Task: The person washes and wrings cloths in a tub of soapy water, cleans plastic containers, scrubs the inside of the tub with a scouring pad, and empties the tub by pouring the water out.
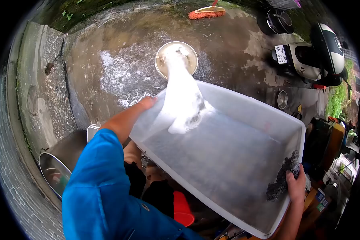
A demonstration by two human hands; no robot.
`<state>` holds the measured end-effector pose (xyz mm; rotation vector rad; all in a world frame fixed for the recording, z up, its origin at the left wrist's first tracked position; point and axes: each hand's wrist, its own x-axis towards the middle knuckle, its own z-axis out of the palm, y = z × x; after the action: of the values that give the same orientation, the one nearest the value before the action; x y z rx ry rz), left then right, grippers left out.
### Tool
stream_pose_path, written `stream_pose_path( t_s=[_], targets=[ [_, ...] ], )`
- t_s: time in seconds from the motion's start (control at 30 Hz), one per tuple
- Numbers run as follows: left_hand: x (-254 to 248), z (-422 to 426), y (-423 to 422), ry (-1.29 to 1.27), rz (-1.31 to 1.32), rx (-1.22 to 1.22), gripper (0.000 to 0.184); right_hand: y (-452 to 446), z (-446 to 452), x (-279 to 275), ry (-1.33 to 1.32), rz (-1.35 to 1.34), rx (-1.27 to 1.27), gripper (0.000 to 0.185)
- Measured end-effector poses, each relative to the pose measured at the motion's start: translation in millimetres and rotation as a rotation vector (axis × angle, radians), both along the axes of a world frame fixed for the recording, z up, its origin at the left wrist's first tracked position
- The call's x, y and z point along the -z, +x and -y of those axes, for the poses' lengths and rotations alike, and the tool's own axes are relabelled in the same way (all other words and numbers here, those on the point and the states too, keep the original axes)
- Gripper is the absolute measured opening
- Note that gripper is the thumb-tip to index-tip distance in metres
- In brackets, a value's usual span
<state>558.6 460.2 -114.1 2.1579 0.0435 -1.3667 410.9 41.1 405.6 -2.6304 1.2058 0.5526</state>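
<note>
A large translucent white plastic tub (228,160) is tilted in front of me. Whitish, foamy water (184,94) streams over its far left corner into a round basin (161,66) on the ground. My left hand (148,103) grips the rim near that corner, its fingers partly hidden. At the opposite end, my right hand (296,186) is closed over the right wall, pinning a dark, curly mesh scrubber (280,182) against the inside. A thin layer of cloudy water covers part of the tub's floor.
Wet concrete (116,52) surrounds the basin. An orange-bristled broom (206,14) lies at the far edge. A scooter (308,58), black bucket (280,22) and metal bowl (282,99) stand right. A large metal pot (54,170) is left; a red bucket (183,210) sits below the tub.
</note>
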Motion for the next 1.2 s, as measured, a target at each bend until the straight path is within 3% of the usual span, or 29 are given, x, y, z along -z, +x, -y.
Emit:
stream_pose_path(
  t_s=[0.1,0.17,0.23,0.43,0.67,0.73,0.83,0.87,0.9,0.93,1.03,1.17,1.2],
  targets=[
    [33.0,9.8,-22.9,-0.110,0.019,-0.089,0.057,45.5,-3.7,-24.1,-0.075,-0.046,-0.135,0.063],
    [51.6,16.2,-35.6,-0.127,0.089,0.012,0.053,73.2,-0.6,-40.9,-0.016,-0.085,-0.186,0.062],
    [32.7,20.2,-38.7,-0.189,0.115,0.073,0.050,100.4,-9.3,-56.0,-0.197,-0.143,-0.340,0.060],
    [-17.4,41.6,-37.2,-0.222,0.076,-0.213,0.049,192.4,-62.4,-114.5,-0.334,-0.230,-0.589,0.061],
    [-52.1,80.0,-52.1,-0.365,-0.103,-0.366,0.051,295.9,-155.9,-160.5,-0.468,-0.300,-0.737,0.059],
    [-79.8,86.4,-52.7,-0.414,-0.248,-0.529,0.053,312.6,-175.4,-166.7,-0.520,-0.288,-0.817,0.057],
    [-72.1,115.1,-70.1,-0.451,-0.274,-0.562,0.054,334.2,-215.4,-169.8,-0.559,-0.278,-0.909,0.056],
    [-73.0,128.8,-77.8,-0.468,-0.251,-0.552,0.047,337.4,-236.1,-170.7,-0.534,-0.304,-0.801,0.057],
    [-90.9,132.9,-80.3,-0.441,-0.002,-0.267,0.039,342.1,-243.8,-173.0,-0.549,-0.304,-0.812,0.057],
    [-101.2,145.4,-88.1,-0.462,-0.008,-0.302,0.033,346.9,-248.3,-174.2,-0.606,-0.304,-0.845,0.058],
    [-80.2,205.8,-138.1,-0.511,-0.131,-0.500,0.056,346.4,-265.9,-176.3,-0.691,-0.335,-0.882,0.059],
    [-127.3,215.0,-153.9,-0.521,-0.344,-0.524,0.058,324.0,-277.8,-169.5,-0.740,-0.448,-0.829,0.060],
    [-126.1,219.3,-159.8,-0.513,-0.337,-0.528,0.058,318.7,-248.6,-174.0,-0.841,-0.416,-0.965,0.060]
  ],
)
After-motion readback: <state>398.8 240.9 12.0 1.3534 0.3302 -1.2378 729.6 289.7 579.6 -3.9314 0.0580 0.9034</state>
